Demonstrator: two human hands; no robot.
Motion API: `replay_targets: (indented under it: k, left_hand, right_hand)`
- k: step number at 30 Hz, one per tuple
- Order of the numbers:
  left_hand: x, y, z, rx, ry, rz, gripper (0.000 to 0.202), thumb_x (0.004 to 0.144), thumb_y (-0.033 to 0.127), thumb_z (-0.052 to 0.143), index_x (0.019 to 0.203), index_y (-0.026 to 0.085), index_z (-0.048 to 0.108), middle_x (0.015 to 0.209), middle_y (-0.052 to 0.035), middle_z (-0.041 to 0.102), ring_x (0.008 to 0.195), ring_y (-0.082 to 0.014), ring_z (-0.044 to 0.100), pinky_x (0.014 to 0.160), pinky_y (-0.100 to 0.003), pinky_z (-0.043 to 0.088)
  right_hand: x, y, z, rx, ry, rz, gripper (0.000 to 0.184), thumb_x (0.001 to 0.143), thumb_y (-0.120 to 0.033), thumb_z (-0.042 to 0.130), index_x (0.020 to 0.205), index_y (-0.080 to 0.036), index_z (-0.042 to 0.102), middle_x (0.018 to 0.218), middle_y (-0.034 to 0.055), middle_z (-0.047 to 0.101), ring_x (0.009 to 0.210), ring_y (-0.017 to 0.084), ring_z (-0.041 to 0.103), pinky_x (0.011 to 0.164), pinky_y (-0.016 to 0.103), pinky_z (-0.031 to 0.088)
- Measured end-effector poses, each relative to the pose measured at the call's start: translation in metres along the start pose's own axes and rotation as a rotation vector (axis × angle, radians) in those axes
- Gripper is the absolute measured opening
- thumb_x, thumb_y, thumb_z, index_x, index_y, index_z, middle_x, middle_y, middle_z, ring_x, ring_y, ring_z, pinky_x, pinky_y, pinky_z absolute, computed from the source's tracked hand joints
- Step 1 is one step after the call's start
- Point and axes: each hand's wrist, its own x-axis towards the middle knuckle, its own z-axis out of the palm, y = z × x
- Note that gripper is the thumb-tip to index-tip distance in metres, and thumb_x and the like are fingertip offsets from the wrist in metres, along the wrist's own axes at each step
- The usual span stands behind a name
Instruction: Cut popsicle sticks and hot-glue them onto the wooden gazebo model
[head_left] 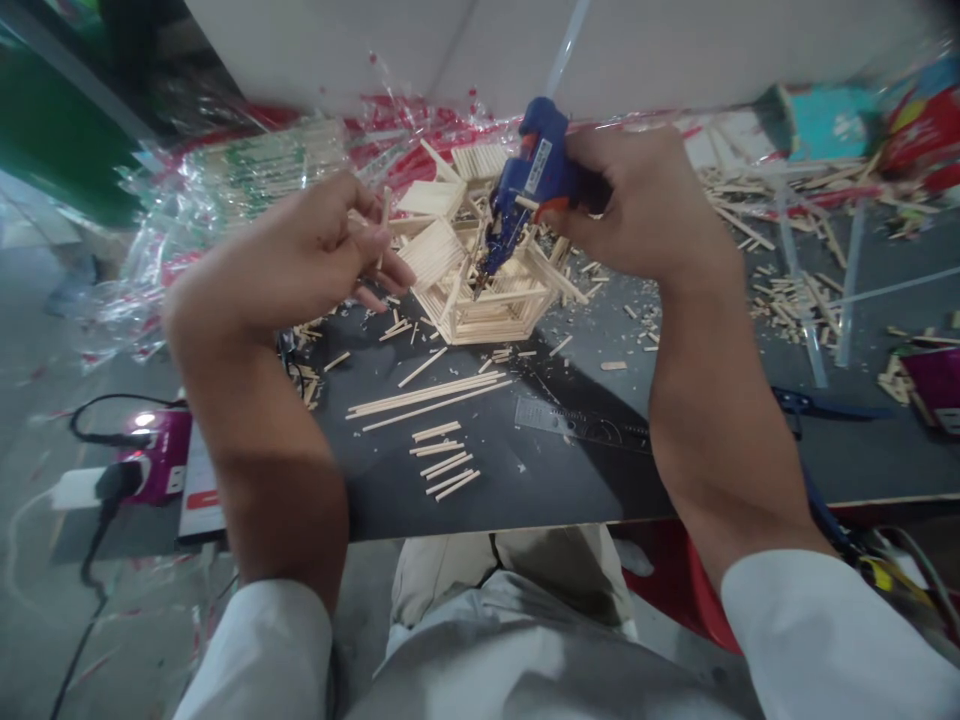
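Note:
A blue hot glue gun (pixel 536 165) is gripped in my right hand (pixel 637 200), its nozzle pointing down at a small model built of wooden sticks (pixel 487 315). A clear glue stick (pixel 568 45) rises from the gun's back end. To the left of the model, my left hand (pixel 330 245) pinches a short wooden stick (pixel 385 212) between thumb and fingers. Long wooden sticks (pixel 427 398) and short cut sticks (pixel 446 462) lie in front of the model. Whether the nozzle touches the wood, I cannot tell.
A clear ruler (pixel 577 422) lies on the dark table (pixel 375 500). Blue-handled pliers (pixel 825 405), loose glue sticks (pixel 855 260) and stick scraps are at right. Plastic wrapping (pixel 172 230) stretches along the back left. A purple power strip (pixel 157 455) with cables sits at left.

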Motion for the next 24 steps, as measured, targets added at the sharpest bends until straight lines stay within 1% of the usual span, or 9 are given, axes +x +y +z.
replay_targets:
  k: [2, 4, 7, 10, 13, 16, 18, 20, 24]
  left_hand:
    - [0.000, 0.001, 0.000, 0.016, 0.002, 0.011, 0.017, 0.100, 0.041, 0.057, 0.092, 0.028, 0.049, 0.098, -0.0059, 0.081, 0.087, -0.0238, 0.076, 0.070, -0.044, 0.063]
    - [0.000, 0.003, 0.000, 0.025, 0.006, 0.009, 0.016, 0.100, 0.038, 0.055, 0.091, 0.027, 0.048, 0.098, -0.0060, 0.081, 0.085, -0.0231, 0.076, 0.068, -0.042, 0.063]
    - [0.000, 0.005, 0.001, 0.033, 0.009, -0.009, 0.016, 0.101, 0.034, 0.052, 0.088, 0.026, 0.047, 0.098, -0.0073, 0.081, 0.084, -0.0229, 0.076, 0.066, -0.040, 0.062]
    - [0.001, 0.005, 0.002, 0.018, 0.017, -0.010, 0.017, 0.101, 0.035, 0.054, 0.089, 0.026, 0.048, 0.097, -0.0077, 0.081, 0.087, -0.0240, 0.076, 0.068, -0.042, 0.062]
    - [0.002, 0.002, 0.002, 0.003, 0.017, -0.011, 0.017, 0.100, 0.036, 0.058, 0.089, 0.026, 0.049, 0.096, -0.0074, 0.081, 0.085, -0.0248, 0.077, 0.071, -0.045, 0.063]
    - [0.002, -0.001, 0.001, -0.006, 0.005, -0.009, 0.017, 0.097, 0.038, 0.059, 0.089, 0.027, 0.048, 0.096, -0.0056, 0.081, 0.084, -0.0231, 0.078, 0.072, -0.044, 0.063]
    - [0.002, -0.002, 0.000, 0.004, -0.010, -0.004, 0.017, 0.095, 0.041, 0.058, 0.091, 0.028, 0.048, 0.095, -0.0034, 0.081, 0.085, -0.0206, 0.077, 0.073, -0.042, 0.064]
    - [0.002, -0.004, -0.001, 0.061, -0.023, 0.009, 0.020, 0.093, 0.049, 0.055, 0.095, 0.030, 0.050, 0.096, -0.0008, 0.082, 0.085, -0.0178, 0.077, 0.073, -0.037, 0.062]
    - [0.003, -0.006, -0.003, 0.240, 0.008, 0.038, 0.038, 0.089, 0.063, 0.047, 0.106, 0.030, 0.058, 0.094, 0.0022, 0.082, 0.084, -0.0163, 0.075, 0.069, -0.032, 0.058]
  right_hand:
    - [0.000, 0.000, 0.000, -0.021, 0.005, -0.013, 0.023, 0.074, -0.026, 0.063, 0.076, -0.028, 0.039, 0.079, 0.0008, 0.055, 0.070, 0.020, 0.045, 0.070, 0.034, 0.035]
    - [0.000, 0.001, -0.001, -0.033, 0.010, -0.018, 0.025, 0.075, -0.027, 0.063, 0.076, -0.028, 0.038, 0.079, 0.0011, 0.055, 0.071, 0.021, 0.046, 0.071, 0.034, 0.035]
    - [-0.001, 0.002, -0.001, -0.003, 0.014, -0.017, 0.022, 0.077, -0.028, 0.063, 0.078, -0.028, 0.041, 0.082, 0.0018, 0.058, 0.071, 0.021, 0.047, 0.071, 0.034, 0.035]
    - [-0.001, 0.002, -0.001, 0.022, 0.025, -0.024, 0.019, 0.078, -0.024, 0.063, 0.080, -0.027, 0.044, 0.085, 0.0022, 0.060, 0.072, 0.021, 0.048, 0.071, 0.034, 0.037]
    - [-0.001, 0.000, -0.002, -0.005, 0.018, -0.004, 0.022, 0.077, -0.023, 0.065, 0.079, -0.027, 0.044, 0.083, 0.0022, 0.059, 0.075, 0.022, 0.051, 0.076, 0.035, 0.040]
    - [-0.002, -0.002, -0.004, -0.038, 0.046, 0.009, 0.020, 0.079, -0.025, 0.067, 0.083, -0.026, 0.047, 0.085, 0.0027, 0.062, 0.078, 0.023, 0.055, 0.079, 0.036, 0.044]
    - [-0.003, -0.002, -0.007, -0.084, 0.107, 0.014, 0.016, 0.080, -0.025, 0.065, 0.089, -0.026, 0.052, 0.092, 0.0040, 0.065, 0.083, 0.024, 0.058, 0.081, 0.037, 0.045]
    - [-0.004, -0.003, -0.009, -0.137, 0.164, 0.020, 0.016, 0.082, -0.025, 0.062, 0.097, -0.025, 0.056, 0.100, 0.0059, 0.068, 0.090, 0.026, 0.060, 0.084, 0.038, 0.045]
    - [-0.005, -0.002, -0.010, -0.180, 0.187, 0.040, 0.021, 0.084, -0.024, 0.061, 0.104, -0.025, 0.058, 0.110, 0.0093, 0.071, 0.099, 0.030, 0.063, 0.087, 0.039, 0.046]
